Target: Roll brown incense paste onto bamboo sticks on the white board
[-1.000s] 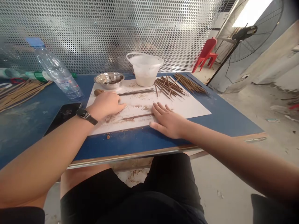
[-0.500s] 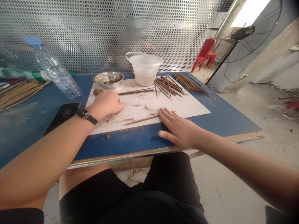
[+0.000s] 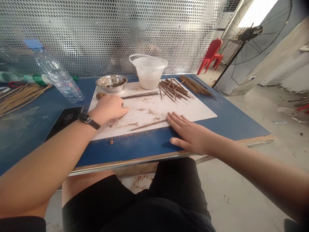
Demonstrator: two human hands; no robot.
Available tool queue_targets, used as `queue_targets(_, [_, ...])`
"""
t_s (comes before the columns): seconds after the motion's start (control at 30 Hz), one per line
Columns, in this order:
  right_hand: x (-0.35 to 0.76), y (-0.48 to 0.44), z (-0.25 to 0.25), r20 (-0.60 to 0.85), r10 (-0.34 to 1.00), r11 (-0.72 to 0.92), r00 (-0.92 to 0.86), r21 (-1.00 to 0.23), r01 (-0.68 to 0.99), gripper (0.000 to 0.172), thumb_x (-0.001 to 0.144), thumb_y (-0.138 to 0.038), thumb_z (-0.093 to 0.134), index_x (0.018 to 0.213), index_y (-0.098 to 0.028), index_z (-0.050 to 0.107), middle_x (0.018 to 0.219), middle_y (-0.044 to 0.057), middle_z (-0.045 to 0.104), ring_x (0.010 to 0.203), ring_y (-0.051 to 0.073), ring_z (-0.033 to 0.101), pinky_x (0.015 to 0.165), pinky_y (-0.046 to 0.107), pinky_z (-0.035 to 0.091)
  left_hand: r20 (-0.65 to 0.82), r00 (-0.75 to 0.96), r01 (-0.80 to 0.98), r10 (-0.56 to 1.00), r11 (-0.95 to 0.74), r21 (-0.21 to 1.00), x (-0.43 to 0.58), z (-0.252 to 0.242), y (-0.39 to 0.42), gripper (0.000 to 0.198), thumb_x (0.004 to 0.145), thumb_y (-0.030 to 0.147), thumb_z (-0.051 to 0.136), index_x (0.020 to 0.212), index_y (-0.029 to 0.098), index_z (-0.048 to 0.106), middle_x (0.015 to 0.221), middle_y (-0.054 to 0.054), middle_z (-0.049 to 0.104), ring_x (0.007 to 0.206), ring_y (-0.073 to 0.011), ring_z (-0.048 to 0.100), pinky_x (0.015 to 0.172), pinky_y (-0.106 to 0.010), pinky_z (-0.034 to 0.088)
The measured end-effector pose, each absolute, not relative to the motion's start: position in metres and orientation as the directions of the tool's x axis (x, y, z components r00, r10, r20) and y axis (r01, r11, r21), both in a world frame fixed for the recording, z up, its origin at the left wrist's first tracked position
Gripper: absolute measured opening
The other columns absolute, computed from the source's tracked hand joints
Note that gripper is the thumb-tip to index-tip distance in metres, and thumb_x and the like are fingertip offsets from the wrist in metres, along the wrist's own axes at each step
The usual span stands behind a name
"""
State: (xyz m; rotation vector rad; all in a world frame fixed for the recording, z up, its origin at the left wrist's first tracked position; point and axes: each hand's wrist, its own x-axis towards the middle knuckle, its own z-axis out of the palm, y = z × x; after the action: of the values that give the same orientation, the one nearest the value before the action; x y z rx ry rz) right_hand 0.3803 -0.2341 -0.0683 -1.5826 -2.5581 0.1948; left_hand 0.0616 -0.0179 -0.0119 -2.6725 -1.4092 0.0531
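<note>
- Left hand point(image 3: 108, 109) curled on white paper point(image 3: 193, 108); contents: cannot tell.
- Right hand point(image 3: 190, 133) open, empty, just beside thin brown stick point(image 3: 148, 125).
- Stick judged light, stiff, fragile; hold mid-shaft.

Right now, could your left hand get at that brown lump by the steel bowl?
Probably yes: your left hand rests on the white sheet just below the brown lump, with nothing between them.

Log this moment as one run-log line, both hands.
left hand: curled, resting on white sheet | right hand: open, flat, fingertips beside thin brown stick | nearby: steel bowl, plastic pail
</note>
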Motion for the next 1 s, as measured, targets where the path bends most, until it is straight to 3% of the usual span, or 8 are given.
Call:
queue_targets(0.13, [0.38, -0.226, -0.065, 0.013, 0.913, 0.404, -0.409, -0.184, 0.896, 0.11, 0.114, -0.086, 0.032, 0.19, -0.006, 0.021, 0.193, 0.024, 0.016, 0.181, 0.048, 0.016, 0.145, 0.074, 0.026, 0.031, 0.568, 0.82, 0.822, -0.562, -0.11, 0.063, -0.011, -0.02, 0.048, 0.095, 0.059, 0.064, 0.062, 0.024, 0.058, 0.08, -0.012, 0.069, 0.072, -0.0284, 0.06, 0.07, -0.041, 0.033])
queue_targets(0.37, [0.373, -0.163, -0.063, 0.004, 0.951, 0.305, -0.309, -0.174, 0.936, 0.123, 0.11, -0.092, 0.017, 0.184, 0.006, 0.03, 0.191, 0.031, 0.019, 0.181, 0.049, 0.014, 0.145, 0.074, 0.023, -0.014, 0.546, 0.836, 0.838, -0.546, -0.049, 0.063, -0.006, -0.024, 0.056, 0.096, 0.056, 0.065, 0.054, 0.028, 0.042, 0.061, -0.008, 0.053, 0.062, -0.027, 0.05, 0.065, -0.042, 0.03])
queue_targets(0.63, [0.39, -0.243, -0.069, 0.048, 0.91, 0.414, -0.411, -0.118, 0.903, 0.112, 0.113, -0.087, 0.037, 0.191, -0.009, 0.017, 0.193, 0.024, 0.017, 0.18, 0.048, 0.018, 0.144, 0.073, 0.031, -0.006, 0.53, 0.847, 0.848, -0.53, -0.04, 0.064, -0.007, -0.025, 0.053, 0.096, 0.055, 0.069, 0.057, 0.026, 0.049, 0.061, -0.008, 0.054, 0.066, -0.0278, 0.054, 0.07, -0.042, 0.031])
queue_targets(0.83, [0.388, -0.218, -0.065, 0.01, 0.931, 0.361, -0.364, -0.153, 0.92, 0.113, 0.113, -0.088, 0.024, 0.188, -0.003, 0.025, 0.191, 0.028, 0.022, 0.18, 0.049, 0.018, 0.144, 0.078, 0.024, -0.018, 0.519, 0.85, 0.854, -0.519, -0.092, 0.067, -0.005, -0.03, 0.058, 0.101, 0.053, 0.065, 0.056, 0.027, 0.04, 0.06, -0.006, 0.047, 0.061, -0.0256, 0.046, 0.067, -0.042, 0.028])
queue_targets(1.0, [0.384, -0.17, -0.062, -0.005, 0.958, 0.283, -0.287, -0.162, 0.946, 0.118, 0.111, -0.09, 0.018, 0.184, 0.002, 0.033, 0.191, 0.031, 0.023, 0.181, 0.051, 0.014, 0.144, 0.078, 0.02, -0.001, 0.536, 0.842, 0.844, -0.536, -0.059, 0.065, -0.003, -0.029, 0.058, 0.099, 0.05, 0.068, 0.054, 0.028, 0.039, 0.062, -0.006, 0.05, 0.06, -0.024, 0.044, 0.066, -0.042, 0.027])
